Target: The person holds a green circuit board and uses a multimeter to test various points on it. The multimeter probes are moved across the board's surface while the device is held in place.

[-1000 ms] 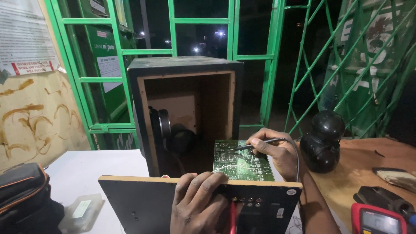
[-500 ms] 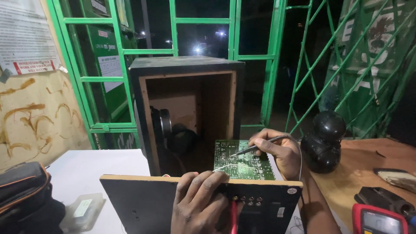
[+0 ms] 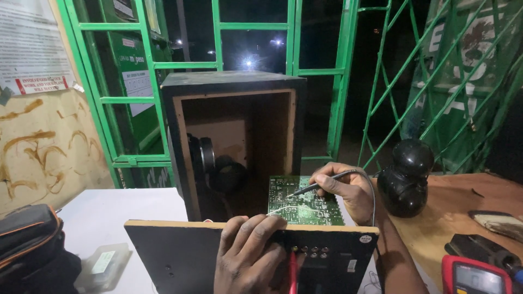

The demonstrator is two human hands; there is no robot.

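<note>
My left hand [image 3: 248, 253] grips the top edge of a black back panel [image 3: 180, 256] that stands upright in front of me, with a red probe lead [image 3: 292, 272] running under its fingers. My right hand [image 3: 346, 185] holds a thin black probe [image 3: 313, 188] like a pen, its tip touching a green circuit board [image 3: 302, 201] that lies flat behind the panel. Behind the board stands an open wooden speaker cabinet [image 3: 234, 136] with a speaker driver [image 3: 204, 158] inside.
A red multimeter [image 3: 474, 275] sits at the lower right on a wooden table [image 3: 452, 207]. A round black object [image 3: 406, 177] stands to the right of the board. A black bag [image 3: 30, 245] and a clear plastic box [image 3: 103, 264] lie at the left. Green metal grilles [image 3: 348, 81] close off the back.
The probe tip in my right hand has shifted slightly across the circuit board. My left hand keeps its hold on the panel.
</note>
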